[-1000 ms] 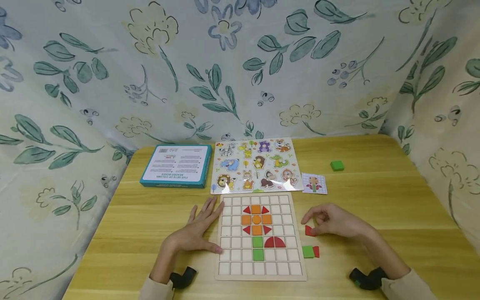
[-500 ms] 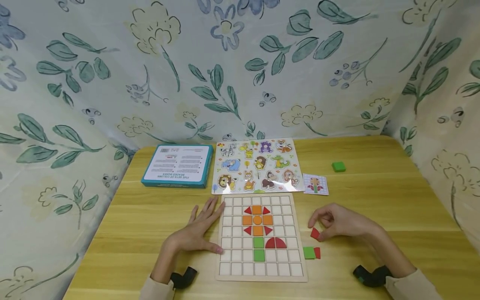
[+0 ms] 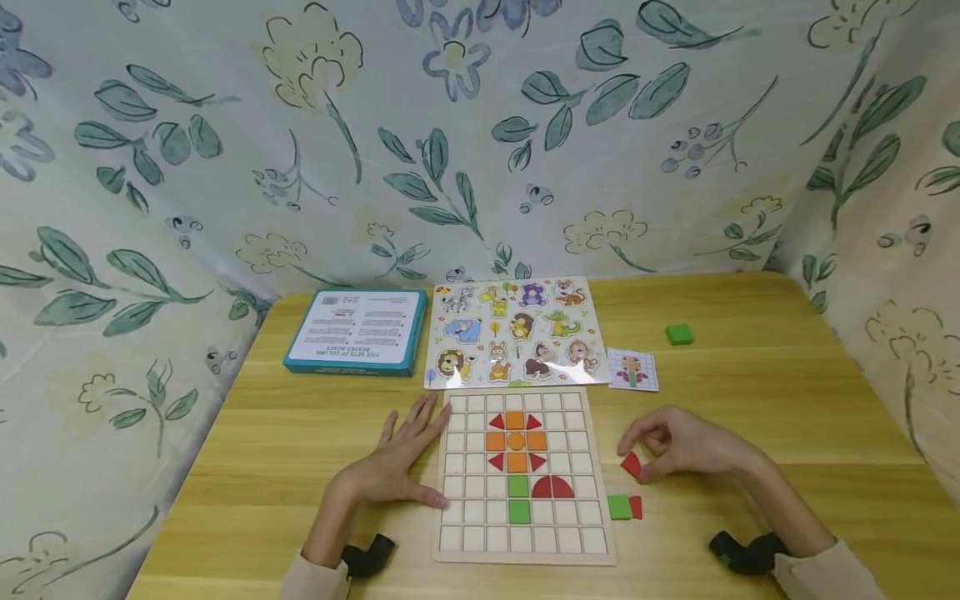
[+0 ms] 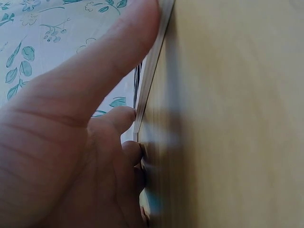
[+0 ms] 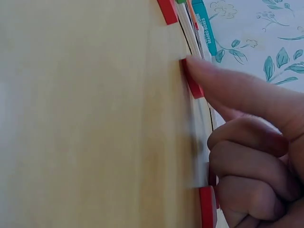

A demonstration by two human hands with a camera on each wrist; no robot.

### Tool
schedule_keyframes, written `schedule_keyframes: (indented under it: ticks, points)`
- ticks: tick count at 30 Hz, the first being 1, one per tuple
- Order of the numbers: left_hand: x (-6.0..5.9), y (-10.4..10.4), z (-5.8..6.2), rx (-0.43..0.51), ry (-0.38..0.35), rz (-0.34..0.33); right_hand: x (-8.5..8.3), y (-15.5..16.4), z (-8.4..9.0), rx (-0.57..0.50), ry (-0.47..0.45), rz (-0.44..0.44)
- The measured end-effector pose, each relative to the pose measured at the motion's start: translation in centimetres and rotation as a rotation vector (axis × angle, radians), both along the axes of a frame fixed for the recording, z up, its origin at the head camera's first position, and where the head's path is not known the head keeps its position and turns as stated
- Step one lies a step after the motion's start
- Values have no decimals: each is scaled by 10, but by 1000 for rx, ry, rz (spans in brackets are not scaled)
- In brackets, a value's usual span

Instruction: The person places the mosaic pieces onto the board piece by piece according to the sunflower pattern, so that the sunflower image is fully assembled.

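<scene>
Fingers (image 3: 647, 439) pinching 1 red piece (image 3: 632, 464); left hand (image 3: 393, 467) flat beside 1 board (image 3: 521, 546).

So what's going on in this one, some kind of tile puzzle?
A person sits at a wooden table with a gridded board that already shows a flower in orange, red and green tiles. The left hand lies flat against the board's left edge. The right hand pinches a small red piece just right of the board. A green tile and another red piece lie beside it, and one green square sits further back.
</scene>
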State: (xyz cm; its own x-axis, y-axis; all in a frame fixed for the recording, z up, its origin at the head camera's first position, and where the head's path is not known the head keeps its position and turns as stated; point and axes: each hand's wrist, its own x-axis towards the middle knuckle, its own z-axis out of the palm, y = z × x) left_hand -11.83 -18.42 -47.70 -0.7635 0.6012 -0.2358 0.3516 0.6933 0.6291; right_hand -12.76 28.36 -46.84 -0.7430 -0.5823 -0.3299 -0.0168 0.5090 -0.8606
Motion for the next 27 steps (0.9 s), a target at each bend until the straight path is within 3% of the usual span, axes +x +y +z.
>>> schedule_keyframes:
  ticks: [17,23,27]
  points:
    - [-1,-1,-3,0,13,-7,3,-5,-3,-30,51,-14]
    - [-1,0,-1,2,10,-5,6,-17,2,-6,102,-91]
    - [0,-1,-1,-7,7,-3,17,-44,10,-8,106,-131]
